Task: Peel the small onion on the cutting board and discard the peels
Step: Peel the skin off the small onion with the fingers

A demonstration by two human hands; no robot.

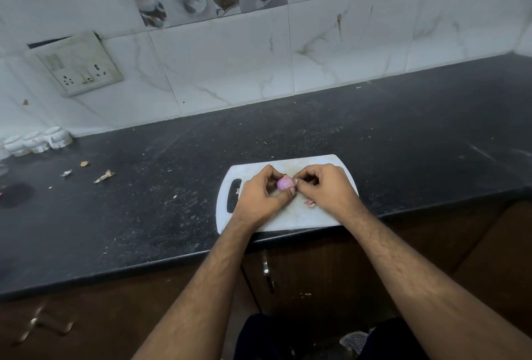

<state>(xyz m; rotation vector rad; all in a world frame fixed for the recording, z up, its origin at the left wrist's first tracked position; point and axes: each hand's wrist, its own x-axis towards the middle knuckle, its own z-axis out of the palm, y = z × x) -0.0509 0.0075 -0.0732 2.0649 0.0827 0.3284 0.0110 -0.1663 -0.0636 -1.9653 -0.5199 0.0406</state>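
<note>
A small pink-purple onion (283,183) is held just above a white cutting board (305,215) that lies at the front edge of the counter. My left hand (260,194) grips the onion from the left, thumb under it. My right hand (325,185) pinches at the onion's right side with fingertips closed on a bit of skin. A loose pinkish peel (309,203) lies on the board below my right hand. Another scrap of peel (237,191) shows by the board's handle slot.
The black stone counter (144,201) carries dry peel scraps (104,177) at the left and white ceramic jars (37,141) in the far left corner. A tiled wall with a socket plate (79,67) rises behind. Brown cabinet doors (302,273) lie below the counter edge.
</note>
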